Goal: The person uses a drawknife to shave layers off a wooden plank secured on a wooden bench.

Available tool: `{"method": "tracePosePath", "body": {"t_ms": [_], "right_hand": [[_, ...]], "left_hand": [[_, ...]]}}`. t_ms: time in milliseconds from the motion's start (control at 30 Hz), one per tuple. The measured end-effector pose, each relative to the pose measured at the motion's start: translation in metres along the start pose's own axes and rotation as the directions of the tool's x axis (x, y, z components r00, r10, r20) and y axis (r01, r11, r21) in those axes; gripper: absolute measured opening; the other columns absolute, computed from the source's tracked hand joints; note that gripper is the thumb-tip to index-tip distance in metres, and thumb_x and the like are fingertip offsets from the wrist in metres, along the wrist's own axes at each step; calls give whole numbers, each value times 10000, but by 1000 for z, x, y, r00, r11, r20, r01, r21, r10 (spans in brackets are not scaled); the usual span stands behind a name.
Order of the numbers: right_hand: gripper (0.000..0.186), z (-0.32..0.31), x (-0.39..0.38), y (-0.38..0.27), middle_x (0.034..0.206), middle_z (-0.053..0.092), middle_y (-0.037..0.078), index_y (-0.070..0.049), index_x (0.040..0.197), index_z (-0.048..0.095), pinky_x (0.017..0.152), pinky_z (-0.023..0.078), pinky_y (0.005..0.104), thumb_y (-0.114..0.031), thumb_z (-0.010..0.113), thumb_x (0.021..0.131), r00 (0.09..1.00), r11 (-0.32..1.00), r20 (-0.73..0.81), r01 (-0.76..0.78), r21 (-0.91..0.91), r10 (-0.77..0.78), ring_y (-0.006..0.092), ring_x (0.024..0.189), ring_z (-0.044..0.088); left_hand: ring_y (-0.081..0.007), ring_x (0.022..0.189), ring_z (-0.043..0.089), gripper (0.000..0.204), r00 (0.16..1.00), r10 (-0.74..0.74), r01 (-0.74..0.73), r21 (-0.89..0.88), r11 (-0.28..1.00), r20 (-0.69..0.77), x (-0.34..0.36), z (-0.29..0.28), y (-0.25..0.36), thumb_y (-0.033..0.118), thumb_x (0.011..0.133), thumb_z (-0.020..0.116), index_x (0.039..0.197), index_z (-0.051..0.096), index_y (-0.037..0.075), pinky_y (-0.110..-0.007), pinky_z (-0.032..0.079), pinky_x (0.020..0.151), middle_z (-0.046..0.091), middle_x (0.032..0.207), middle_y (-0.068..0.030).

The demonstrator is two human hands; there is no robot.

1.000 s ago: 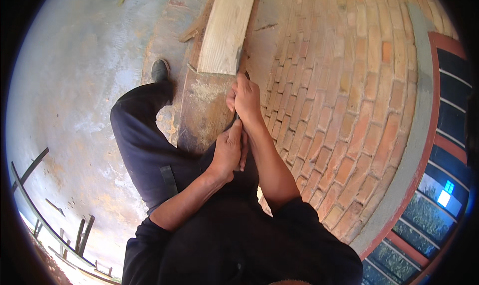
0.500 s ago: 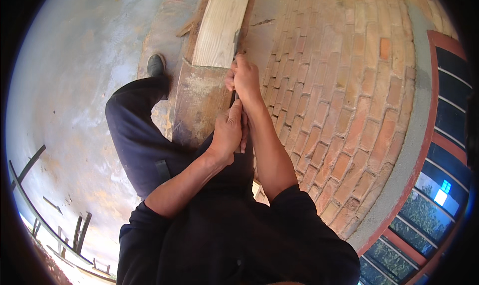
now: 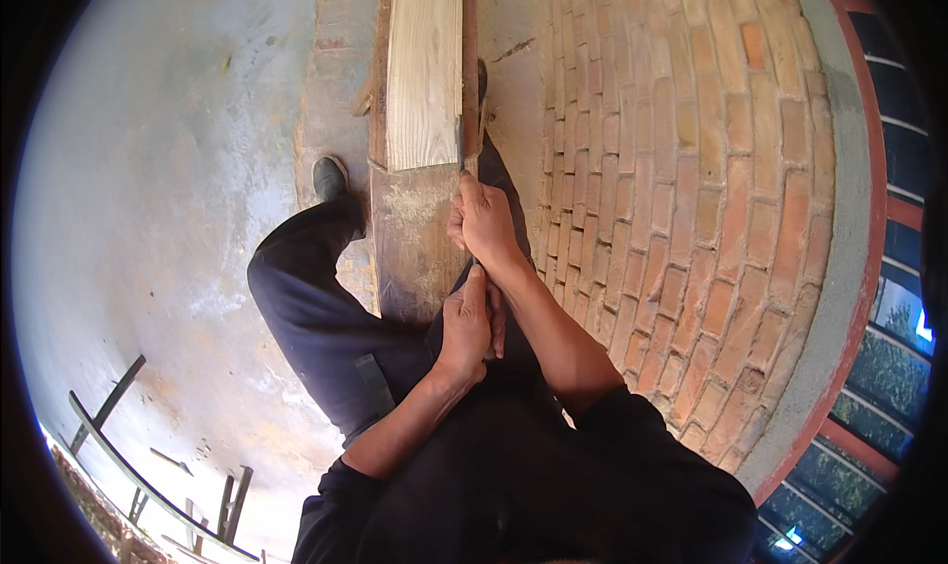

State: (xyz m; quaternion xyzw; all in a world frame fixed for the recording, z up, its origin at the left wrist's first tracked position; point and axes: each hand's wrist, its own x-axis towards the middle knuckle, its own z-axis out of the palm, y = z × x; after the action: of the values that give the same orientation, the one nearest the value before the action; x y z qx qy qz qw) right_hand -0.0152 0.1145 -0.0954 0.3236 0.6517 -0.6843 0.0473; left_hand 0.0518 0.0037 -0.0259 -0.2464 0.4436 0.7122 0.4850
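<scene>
A pale wooden board (image 3: pixel 425 75) lies lengthwise on a worn, darker wooden bench (image 3: pixel 415 233) between my legs. Along the board's right edge, close to its near end, runs a thin dark strip of a narrow, long tool (image 3: pixel 460 137); its exact kind is hard to make out. My right hand (image 3: pixel 484 216) is closed around this tool just short of the board's near corner. Behind it, closer to my body, my left hand (image 3: pixel 468 325) is closed on the tool's rear part, thumb lying forward. The fingers hide most of the tool.
To the right a brick surface (image 3: pixel 681 218) stretches up to a grey border and red-framed, barred windows (image 3: pixel 879 352). Smooth concrete floor (image 3: pixel 178 169) spreads on the left, with a dark frame-like object (image 3: pixel 148 460) at the lower left. A small wood scrap (image 3: pixel 363 95) sits beside the bench.
Both hands have drawn back toward me with the tool, so my right hand now sits just short of the board's near end. The whole view has also shifted and turned slightly.
</scene>
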Motion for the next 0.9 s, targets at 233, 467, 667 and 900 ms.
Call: {"method": "tracePosePath", "body": {"t_ms": [233, 467, 667, 900], "right_hand": [[567, 2, 21, -2, 488, 465, 64, -61, 612, 418, 403, 346, 351, -395, 411, 1071, 989, 976, -58, 123, -177, -135, 165, 369, 439], [565, 1, 43, -22, 470, 375, 44, -113, 589, 303, 382, 316, 356, -404, 405, 1063, 999, 999, 34, 37, 35, -38, 152, 366, 390], [561, 4, 3, -6, 462, 384, 47, -124, 582, 296, 379, 310, 353, -403, 397, 1058, 998, 999, -47, -34, 0, 34, 158, 359, 389], [572, 10, -11, -1, 454, 408, 44, -128, 587, 333, 367, 311, 342, -429, 418, 1066, 996, 998, -61, -68, 2, 68, 153, 349, 392]], "left_hand": [[-124, 315, 366, 501, 998, 58, -58, -30, 998, -15, 21, -8, -6, 422, 1106, 368, 734, 459, 99, -283, 269, 288, 420, 498, -11], [-131, 329, 386, 443, 987, 161, -160, -35, 986, 18, 33, 6, 16, 385, 1101, 382, 778, 482, 100, -271, 263, 293, 416, 506, -16], [-126, 325, 373, 455, 997, 78, -78, -23, 997, 4, 9, -8, -6, 376, 1106, 369, 771, 480, 89, -286, 281, 298, 434, 517, -21], [-111, 327, 382, 452, 991, 135, -134, 58, 989, -16, 2, -13, -14, 367, 1112, 362, 789, 514, 89, -273, 292, 294, 446, 518, -10]]}}
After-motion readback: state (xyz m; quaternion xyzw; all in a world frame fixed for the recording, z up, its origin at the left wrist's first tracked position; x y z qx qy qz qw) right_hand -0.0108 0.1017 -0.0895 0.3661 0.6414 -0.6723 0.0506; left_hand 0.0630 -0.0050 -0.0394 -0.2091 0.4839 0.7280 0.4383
